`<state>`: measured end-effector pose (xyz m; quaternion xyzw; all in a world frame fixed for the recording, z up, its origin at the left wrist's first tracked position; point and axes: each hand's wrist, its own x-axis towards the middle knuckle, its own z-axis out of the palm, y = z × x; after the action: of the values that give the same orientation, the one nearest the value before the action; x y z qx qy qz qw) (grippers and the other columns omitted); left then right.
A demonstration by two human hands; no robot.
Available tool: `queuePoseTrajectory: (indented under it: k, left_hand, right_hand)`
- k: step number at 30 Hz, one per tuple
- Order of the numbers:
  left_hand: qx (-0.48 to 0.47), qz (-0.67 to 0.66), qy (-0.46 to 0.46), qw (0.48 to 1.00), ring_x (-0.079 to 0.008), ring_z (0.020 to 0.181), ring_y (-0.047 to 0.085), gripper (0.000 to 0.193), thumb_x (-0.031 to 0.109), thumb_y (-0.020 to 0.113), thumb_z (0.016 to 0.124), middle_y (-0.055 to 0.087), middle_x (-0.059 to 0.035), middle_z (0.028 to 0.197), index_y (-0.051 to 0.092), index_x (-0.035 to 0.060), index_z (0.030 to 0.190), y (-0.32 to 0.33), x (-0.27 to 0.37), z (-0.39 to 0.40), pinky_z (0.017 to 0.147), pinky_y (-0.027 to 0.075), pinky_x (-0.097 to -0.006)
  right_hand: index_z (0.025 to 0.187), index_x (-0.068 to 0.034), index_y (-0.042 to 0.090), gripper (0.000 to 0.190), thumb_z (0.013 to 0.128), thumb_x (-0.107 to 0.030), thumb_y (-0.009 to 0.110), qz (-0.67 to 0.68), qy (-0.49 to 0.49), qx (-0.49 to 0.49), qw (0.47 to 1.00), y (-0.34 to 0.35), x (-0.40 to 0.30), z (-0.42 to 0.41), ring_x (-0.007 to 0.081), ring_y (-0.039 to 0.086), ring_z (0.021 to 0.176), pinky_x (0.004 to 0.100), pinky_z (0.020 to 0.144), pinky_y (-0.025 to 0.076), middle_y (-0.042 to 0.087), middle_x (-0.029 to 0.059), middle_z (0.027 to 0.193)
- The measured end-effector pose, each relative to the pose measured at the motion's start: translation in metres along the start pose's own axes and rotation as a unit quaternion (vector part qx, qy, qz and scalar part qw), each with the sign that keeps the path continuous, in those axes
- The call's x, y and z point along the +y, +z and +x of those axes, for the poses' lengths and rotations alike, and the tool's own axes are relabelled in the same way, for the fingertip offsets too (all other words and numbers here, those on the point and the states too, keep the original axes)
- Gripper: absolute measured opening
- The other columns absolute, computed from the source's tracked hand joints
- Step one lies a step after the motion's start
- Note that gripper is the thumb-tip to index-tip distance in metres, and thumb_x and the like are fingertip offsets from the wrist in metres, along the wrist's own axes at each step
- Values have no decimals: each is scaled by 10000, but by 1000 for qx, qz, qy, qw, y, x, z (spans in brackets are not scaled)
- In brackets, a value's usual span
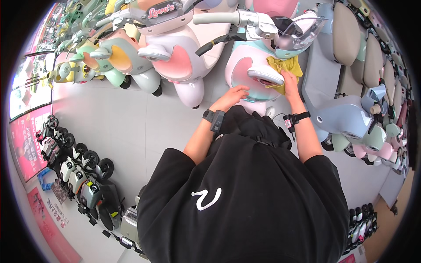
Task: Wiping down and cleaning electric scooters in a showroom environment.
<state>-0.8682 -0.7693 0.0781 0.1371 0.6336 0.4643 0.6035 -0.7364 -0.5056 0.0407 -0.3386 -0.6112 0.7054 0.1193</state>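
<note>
Directly before me stands an electric scooter with a pink and teal front panel (240,72). Its round white-rimmed headlight (264,75) juts towards me. My right hand (290,84) grips a yellow cloth (292,65), which is bunched against the right side of the headlight and spreads over the panel behind it. Lower left of the headlight, my left hand (229,98) is close to the panel with its fingers apart and holds nothing; whether its fingertips touch the panel I cannot tell. Above are the scooter's white handlebar grip (215,18) and a small clear windshield (304,34).
A lilac and pink scooter (179,62) stands close on the left, with more scooters beyond it. On the right, a blue scooter (345,113) heads another tight row. Dark-wheeled bikes (87,187) line the lower left. Grey tiled floor (131,121) lies between the rows.
</note>
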Motion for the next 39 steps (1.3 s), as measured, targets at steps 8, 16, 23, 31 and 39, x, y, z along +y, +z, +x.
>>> queuePoseTrajectory:
  k: [8,16,23,31,39]
  left_hand:
    - [-18,0,-2,1000,-183,1241,526,426,285,444,997,593,-69,1327,515,109,1378,16,8,10,1015,386,-367]
    - [-211,45,-141,966,-265,1340,470,577,428,462,1005,511,-137,1434,412,62,1448,52,-12,57,1072,382,-437]
    - [-246,-137,-161,946,-343,1394,391,730,449,545,989,369,-167,1524,209,84,1524,140,-44,116,1095,357,-537]
    - [-137,-474,11,870,-270,1381,392,671,399,635,937,367,-67,1512,335,98,1456,203,-53,171,1123,349,-530]
    - [86,-857,-20,507,-305,1385,370,529,349,531,972,401,-98,1479,411,100,1423,188,-42,160,1137,326,-539]
  right_hand:
    - [1179,15,617,348,983,-264,546,256,76,169,949,0,51,-25,185,638,984,314,884,499,652,90,1127]
    - [1237,35,577,428,1020,-317,467,176,118,119,970,24,-19,-35,202,649,993,334,886,511,641,121,1152]
    - [1228,56,580,529,997,-404,458,29,150,123,981,21,-43,-32,222,651,961,341,847,501,649,146,1126]
    - [1240,37,571,499,992,-388,484,123,164,135,969,13,-28,-31,215,632,980,352,853,496,634,134,1135]
    - [1270,48,539,487,1002,-353,473,158,191,102,964,1,-20,-23,235,577,1106,365,945,452,603,146,1209]
